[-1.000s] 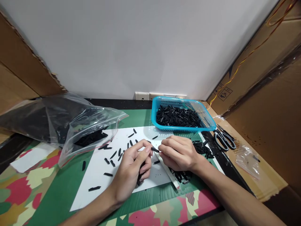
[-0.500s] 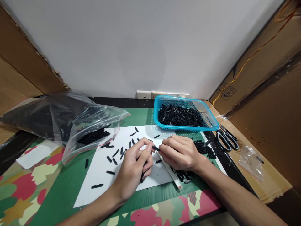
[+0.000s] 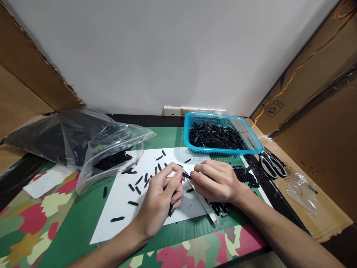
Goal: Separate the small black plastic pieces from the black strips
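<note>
both hands unmoved: left hand (image 3: 163, 195) and right hand (image 3: 216, 182) pinch black piece (image 3: 186, 175) between fingertips.

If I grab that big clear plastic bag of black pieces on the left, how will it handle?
The clear plastic zip bag would probably be floppy: its film is wrinkled and slumped. Its mouth looks open toward the white paper sheet, with black pieces at the opening, so lifting it carelessly may spill them. It looks fairly full, so likely somewhat heavy.
</note>
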{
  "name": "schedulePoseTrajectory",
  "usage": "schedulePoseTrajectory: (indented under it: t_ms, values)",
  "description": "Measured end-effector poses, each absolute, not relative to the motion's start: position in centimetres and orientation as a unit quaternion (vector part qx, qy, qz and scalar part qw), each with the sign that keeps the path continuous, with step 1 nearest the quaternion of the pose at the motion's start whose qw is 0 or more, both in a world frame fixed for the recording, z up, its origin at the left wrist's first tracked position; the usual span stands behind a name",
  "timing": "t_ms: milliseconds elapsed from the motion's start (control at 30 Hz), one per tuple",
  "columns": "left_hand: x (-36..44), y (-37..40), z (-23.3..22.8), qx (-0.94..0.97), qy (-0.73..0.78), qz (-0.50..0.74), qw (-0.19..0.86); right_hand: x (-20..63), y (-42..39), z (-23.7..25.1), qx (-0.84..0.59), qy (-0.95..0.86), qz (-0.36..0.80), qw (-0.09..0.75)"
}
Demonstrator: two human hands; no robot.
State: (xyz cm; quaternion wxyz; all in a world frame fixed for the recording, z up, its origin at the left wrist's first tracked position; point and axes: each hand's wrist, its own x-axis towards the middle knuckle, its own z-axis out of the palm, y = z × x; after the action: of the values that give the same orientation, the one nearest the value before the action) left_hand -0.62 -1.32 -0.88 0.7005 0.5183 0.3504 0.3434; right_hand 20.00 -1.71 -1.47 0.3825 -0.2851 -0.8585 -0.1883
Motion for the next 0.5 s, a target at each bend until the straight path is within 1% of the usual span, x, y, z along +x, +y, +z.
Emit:
schedulePoseTrajectory:
  t_ms: [500]
  values:
    - [-0.73, -1.48, -0.88, 0.522, 0.352, 0.345, 0.696, 20.20, -1.78, -1.33, -0.279, -0.863, -0.187, 0.377]
